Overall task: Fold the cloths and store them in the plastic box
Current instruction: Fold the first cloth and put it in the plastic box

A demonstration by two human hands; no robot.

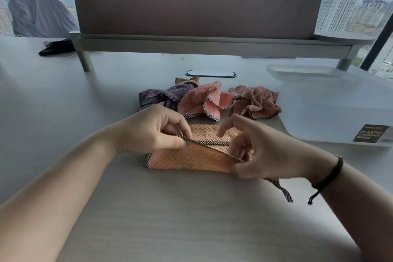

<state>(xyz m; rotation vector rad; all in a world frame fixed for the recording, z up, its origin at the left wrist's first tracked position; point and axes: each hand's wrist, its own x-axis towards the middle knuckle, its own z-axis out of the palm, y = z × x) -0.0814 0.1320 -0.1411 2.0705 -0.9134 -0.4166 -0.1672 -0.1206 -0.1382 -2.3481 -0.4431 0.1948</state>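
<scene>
An orange waffle cloth (191, 158) with a checked border lies partly folded on the table in front of me. My left hand (153, 130) pinches its upper left edge between thumb and fingers. My right hand (253, 149) pinches the same border at the cloth's right end, index finger raised. A checked hanging loop (280, 189) trails out below my right wrist. Behind lie a crumpled purple cloth (157, 97), a pink cloth (202, 100) and a dusty pink cloth (257, 100). The translucent plastic box (331, 108) stands to the right.
A brown desk divider (197, 2) on a grey shelf spans the back. A cable port (210, 73) sits in the table behind the cloths. A dark object (56, 47) lies far left. A grey chair (40, 17) stands beyond the table.
</scene>
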